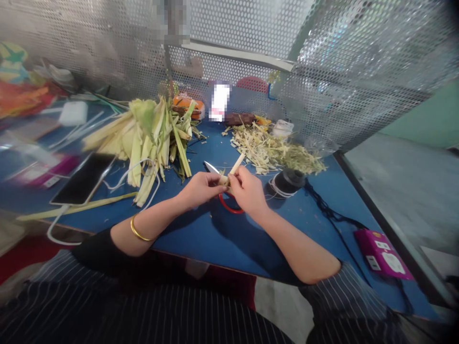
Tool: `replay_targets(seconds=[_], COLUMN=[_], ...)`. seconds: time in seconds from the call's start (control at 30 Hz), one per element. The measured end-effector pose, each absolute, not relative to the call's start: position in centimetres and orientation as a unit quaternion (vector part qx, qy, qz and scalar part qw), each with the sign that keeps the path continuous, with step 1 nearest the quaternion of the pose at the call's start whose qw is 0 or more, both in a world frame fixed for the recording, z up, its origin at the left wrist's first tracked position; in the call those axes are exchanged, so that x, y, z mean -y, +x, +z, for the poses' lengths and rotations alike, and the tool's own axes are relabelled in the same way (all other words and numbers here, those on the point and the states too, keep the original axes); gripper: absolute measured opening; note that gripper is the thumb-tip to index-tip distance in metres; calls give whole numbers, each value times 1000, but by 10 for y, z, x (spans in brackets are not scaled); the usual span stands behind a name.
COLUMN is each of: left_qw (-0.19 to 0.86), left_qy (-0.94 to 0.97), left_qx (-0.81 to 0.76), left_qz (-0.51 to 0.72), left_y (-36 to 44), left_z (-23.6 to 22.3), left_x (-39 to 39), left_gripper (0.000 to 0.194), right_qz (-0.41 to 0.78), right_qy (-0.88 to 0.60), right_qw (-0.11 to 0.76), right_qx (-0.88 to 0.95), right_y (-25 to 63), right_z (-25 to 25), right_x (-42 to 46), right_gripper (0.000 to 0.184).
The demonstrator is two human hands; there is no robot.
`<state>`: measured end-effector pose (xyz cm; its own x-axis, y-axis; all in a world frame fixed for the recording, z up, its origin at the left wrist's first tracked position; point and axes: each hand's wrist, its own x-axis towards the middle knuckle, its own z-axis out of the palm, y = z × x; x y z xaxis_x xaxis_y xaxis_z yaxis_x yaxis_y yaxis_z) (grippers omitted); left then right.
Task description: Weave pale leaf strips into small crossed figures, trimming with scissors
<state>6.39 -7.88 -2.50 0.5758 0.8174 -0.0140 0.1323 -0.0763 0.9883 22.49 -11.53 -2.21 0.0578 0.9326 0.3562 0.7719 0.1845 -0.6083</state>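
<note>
Over the blue table, my left hand [202, 189] and my right hand [250, 195] meet, both closed, fingertips pinching a pale husk strip [237, 163] whose end sticks up past the right fingers. The strip's lower part is hidden by my fingers. Under them lies a pair of scissors [231, 206] with a red handle, its blades pointing up and left. A heap of long, pale-green corn husks [143, 138] lies beyond my left hand. To the right of my right hand stands a dark spool [286, 184] wound with pale thread.
Husk scraps [260, 148] are piled at the back beneath a perforated metal screen [236, 62]. A phone [83, 179] with a white cable lies at left. A purple box [383, 254] and a black cord [324, 208] are at right. A bright, blurred-out screen stands behind.
</note>
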Motion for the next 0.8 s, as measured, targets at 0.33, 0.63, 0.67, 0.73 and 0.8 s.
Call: replay_targets(seconds=[0.33, 0.63, 0.67, 0.73, 0.8], left_qw=[648, 636, 641, 647, 649], left_qy=[557, 510, 511, 515, 523], left_qx=[-371, -397, -393, -385, -377], left_qz=[363, 421, 417, 410, 404], left_y=[70, 63, 63, 62, 63], left_z=[-18, -18, -18, -18, -18], left_x=[84, 74, 74, 74, 75], left_gripper=[23, 23, 24, 25, 23], right_qz=[210, 507, 529, 560, 549], right_qy=[-634, -500, -477, -443, -439], right_qw=[456, 463, 454, 432, 420], right_qx=[588, 528, 535, 550, 575], right_y=[223, 232, 234, 238, 239], right_z=[-23, 3, 7, 14, 17], right_x=[112, 119, 120, 121, 122], right_gripper=[21, 22, 25, 30, 29])
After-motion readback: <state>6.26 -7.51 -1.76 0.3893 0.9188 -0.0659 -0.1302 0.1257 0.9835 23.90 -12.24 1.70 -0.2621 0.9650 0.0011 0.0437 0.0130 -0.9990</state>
